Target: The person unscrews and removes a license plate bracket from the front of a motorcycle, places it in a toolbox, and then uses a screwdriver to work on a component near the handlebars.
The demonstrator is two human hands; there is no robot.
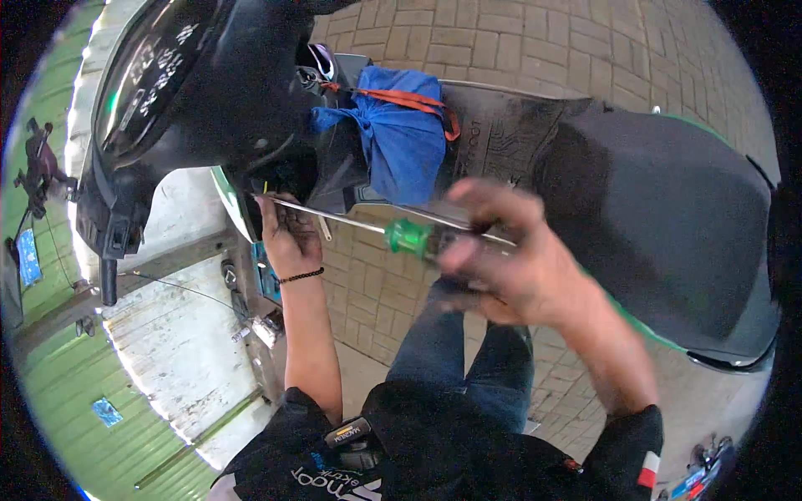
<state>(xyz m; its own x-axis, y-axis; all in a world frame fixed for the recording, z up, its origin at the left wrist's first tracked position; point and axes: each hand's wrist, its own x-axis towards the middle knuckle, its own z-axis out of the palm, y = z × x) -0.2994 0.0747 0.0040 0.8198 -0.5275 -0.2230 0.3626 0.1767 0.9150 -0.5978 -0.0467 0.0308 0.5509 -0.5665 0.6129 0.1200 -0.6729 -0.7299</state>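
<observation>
A screwdriver (406,237) with a green and dark handle and a long metal shaft reaches leftward to the underside of a dark scooter's front panel (242,142). My right hand (510,259), smeared by motion, is around the handle's rear end. My left hand (294,232), with a dark bead bracelet on the wrist, is raised at the shaft's far end. Its thumb and fingers close in beside the tip; what they pinch is too small to make out. A thin metal piece (325,227) shows beside the left fingers. The tip's contact point is hidden in shadow.
A blue cloth bundle (405,142) with an orange-red strap sits on the scooter, in front of the long dark seat (668,225). The handlebar grip (109,280) hangs out at left. Paving bricks (501,42) lie beyond; a green corrugated wall (50,326) stands left.
</observation>
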